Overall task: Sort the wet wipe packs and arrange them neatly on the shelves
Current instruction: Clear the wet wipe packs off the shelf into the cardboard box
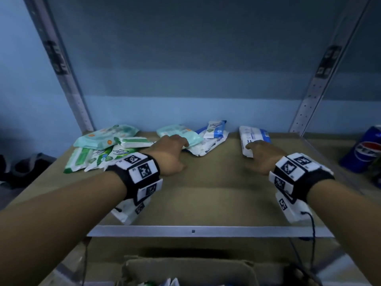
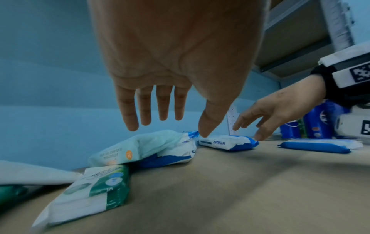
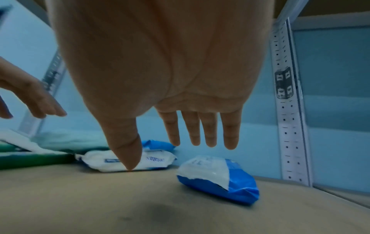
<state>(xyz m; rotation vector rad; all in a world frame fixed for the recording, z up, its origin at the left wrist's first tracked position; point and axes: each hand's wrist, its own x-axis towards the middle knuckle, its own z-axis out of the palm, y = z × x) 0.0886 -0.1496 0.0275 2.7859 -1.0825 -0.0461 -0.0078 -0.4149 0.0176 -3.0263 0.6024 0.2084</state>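
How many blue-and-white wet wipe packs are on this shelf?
3. One blue-and-white plastic pack lies beneath the right hand. A flat pack and a propped pack overlap mid-shelf by the left hand. More may hide under the mint-green pack.

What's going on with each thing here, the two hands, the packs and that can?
Left hand: open, fingers straight, above the mint-green pack.
Right hand: open, reaching over the blue pack.
Green packs: jumbled heap, overlapping.
Blue-and-white packs: piled crooked.
Can: upright, right of the shelf.
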